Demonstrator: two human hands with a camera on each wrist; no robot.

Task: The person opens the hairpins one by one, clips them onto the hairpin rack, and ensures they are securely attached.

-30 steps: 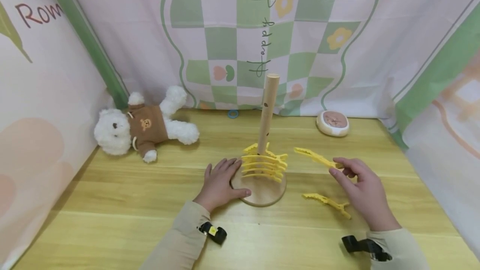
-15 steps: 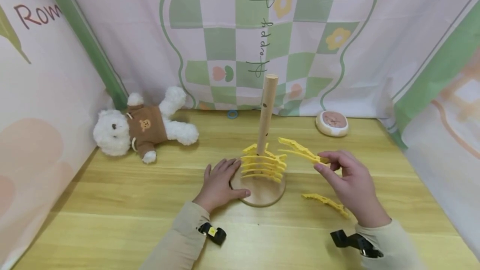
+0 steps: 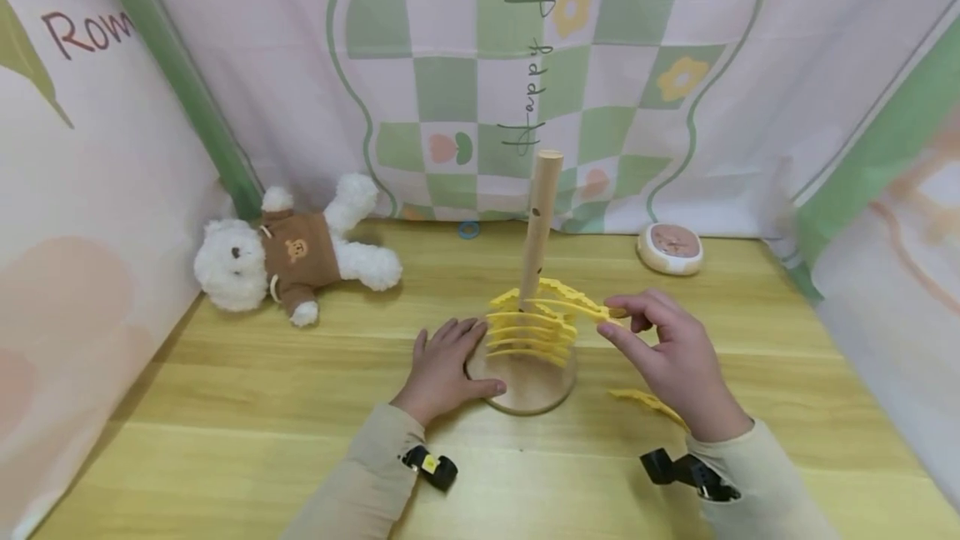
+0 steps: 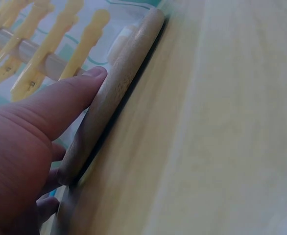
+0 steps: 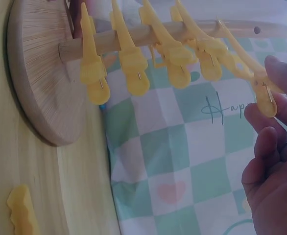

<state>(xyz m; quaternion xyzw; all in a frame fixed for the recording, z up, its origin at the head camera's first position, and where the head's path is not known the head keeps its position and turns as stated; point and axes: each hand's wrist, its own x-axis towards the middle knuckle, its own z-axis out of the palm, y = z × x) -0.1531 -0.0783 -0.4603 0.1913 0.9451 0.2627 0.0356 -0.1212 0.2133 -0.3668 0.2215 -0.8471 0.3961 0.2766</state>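
A round wooden base [image 3: 523,390] with an upright wooden pole [image 3: 542,223] stands mid-table. Several yellow hair clips [image 3: 528,340] are clamped on the lower pole, one above another. My left hand [image 3: 446,369] rests at the base's left edge, fingers extended, its thumb [image 4: 80,90] pressing on the base. With thumb and fingers, my right hand [image 3: 667,357] pinches the end of another yellow hair clip [image 3: 573,302]. That clip is spread, its two arms reaching the pole above the others, as the right wrist view shows. One more yellow clip [image 3: 645,398] lies on the table, partly hidden by the right hand.
A white plush bear [image 3: 300,248] in a brown top lies at the back left. A small rounded device [image 3: 671,248] sits at the back right. Near the curtain [image 3: 442,86] lies a blue ring [image 3: 468,229]. Fabric walls border the wooden table [image 3: 247,407].
My right hand has moved left with its hair clip, which now reaches the pole. The clip's arms have spread apart. My left hand has stayed on the base.
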